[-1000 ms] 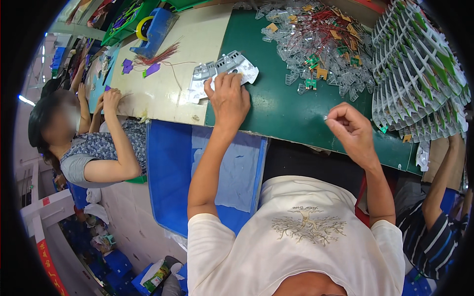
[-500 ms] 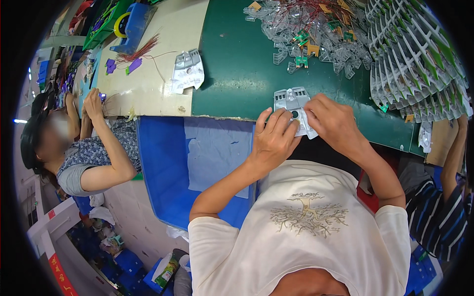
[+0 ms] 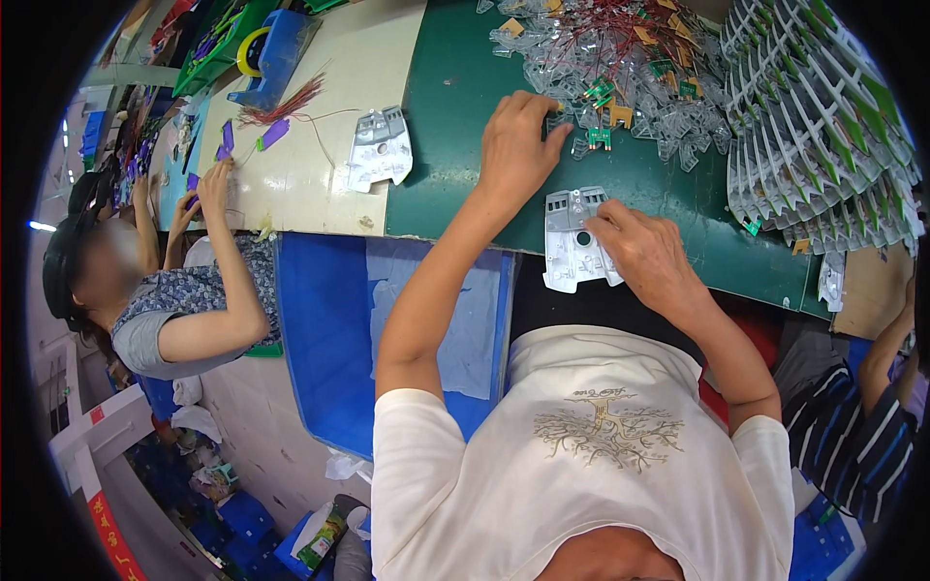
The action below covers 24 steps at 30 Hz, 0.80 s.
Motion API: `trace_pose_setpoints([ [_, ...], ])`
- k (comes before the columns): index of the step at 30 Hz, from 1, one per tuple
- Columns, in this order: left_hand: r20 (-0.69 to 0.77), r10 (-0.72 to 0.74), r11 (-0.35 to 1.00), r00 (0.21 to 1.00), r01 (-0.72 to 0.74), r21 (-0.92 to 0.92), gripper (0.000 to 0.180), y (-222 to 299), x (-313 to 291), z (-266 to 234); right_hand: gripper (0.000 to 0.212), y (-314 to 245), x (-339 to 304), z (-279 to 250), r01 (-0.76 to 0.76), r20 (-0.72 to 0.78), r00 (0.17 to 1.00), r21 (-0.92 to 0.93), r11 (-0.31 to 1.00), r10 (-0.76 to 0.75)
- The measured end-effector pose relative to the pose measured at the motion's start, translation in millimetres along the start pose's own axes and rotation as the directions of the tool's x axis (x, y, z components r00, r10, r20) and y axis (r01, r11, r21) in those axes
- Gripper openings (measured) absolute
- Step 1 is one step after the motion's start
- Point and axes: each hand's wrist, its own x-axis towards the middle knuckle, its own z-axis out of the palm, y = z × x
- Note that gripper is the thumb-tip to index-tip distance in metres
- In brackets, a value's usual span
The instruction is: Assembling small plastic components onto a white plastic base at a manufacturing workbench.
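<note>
A silver-grey plastic housing [image 3: 578, 254], with slots along its top and a round hole, is held at the table's front edge. My right hand [image 3: 651, 250] pinches its right side with thumb and fingers. Farther up, my left hand [image 3: 521, 145] reaches to the left edge of a pile of clear plastic pieces [image 3: 678, 145]. Its thumb and fingertips are apart around a clear piece at the pile's rim. Small green circuit boards [image 3: 599, 138] with orange-yellow parts and thin red wires [image 3: 620, 39] lie among the clear pieces.
Stacked grey housings [image 3: 814, 126] rise at the right. Another housing [image 3: 380, 150] lies left on the table [image 3: 446, 145]. A blue bin [image 3: 325, 339] stands below the edge. A tape dispenser [image 3: 276, 58] and red wires are at far left. A co-worker [image 3: 194, 290] sits left, another [image 3: 843, 426] right.
My left hand has let go of the housing and moved up to the pile of clear pieces. My right hand still holds the housing, now slightly lower.
</note>
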Motion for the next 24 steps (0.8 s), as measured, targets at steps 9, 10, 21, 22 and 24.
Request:
trace_pose_setpoints([
  [9, 0.170, -0.039, 0.992, 0.985, 0.059, -0.115, 0.025, 21.9, -39.4, -49.9, 0.024, 6.7, 0.7, -1.8, 0.001, -0.037, 0.999, 0.051, 0.999, 0.001],
  [10, 0.195, -0.079, 0.960, 0.978, 0.128, -0.251, 0.026, 28.7, -47.8, -55.9, 0.024, 9.9, -0.2, -1.4, 0.019, -0.042, 0.999, 0.045, 0.999, -0.017],
  [21, 0.290, 0.348, 0.937, 0.892, -0.343, -0.068, 0.024, 41.1, -80.0, -49.2, 0.018, 18.9, 1.8, 10.3, 0.128, -0.160, 0.980, 0.064, 0.990, -0.117],
  [22, 0.311, 0.346, 0.936, 0.885, -0.350, -0.045, 0.024, 42.6, -79.9, -47.9, 0.015, 18.9, 2.3, 11.6, 0.094, -0.172, 0.982, 0.111, 0.989, -0.074],
  [24, 0.282, 0.324, 0.943, 0.903, -0.334, -0.014, 0.023, 48.2, -84.5, -41.3, 0.011, 18.5, 1.7, 12.5, 0.057, -0.178, 0.984, 0.156, 0.986, -0.029],
])
